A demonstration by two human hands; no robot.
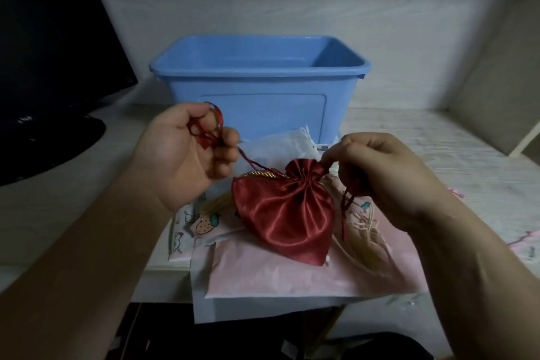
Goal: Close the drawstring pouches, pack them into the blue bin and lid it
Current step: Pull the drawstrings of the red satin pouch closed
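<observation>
Step in hand: drawing the mouth of the red pouch shut, judging by its gathered neck.
Left hand: its fingers curl round a bunched loop of the red cord, which runs taut from the hand down to the pouch neck.
Right hand: it pinches the puckered neck from the other side; a second cord end hangs below this hand.
Where the pouch is: in front of the blue bin, lying on a heap of other pouches, not yet in the bin.
Heap beneath: a pink pouch, a white pouch, a strawberry-print pouch and pale straw-like strands, partly over the tabletop edge.
Bin: open, and the part of its inside that shows looks bare; no lid is in view.
How to do it well: pull both sides outward evenly, level with the neck, so the satin gathers without twisting.
Watch for: slippery fabric may slacken once released; snug the cords fully before letting go.
Also: lift the pouch straight up so the loose pouches below do not slide off the edge.
Progress: early, as I judge it; several pouches wait.
</observation>
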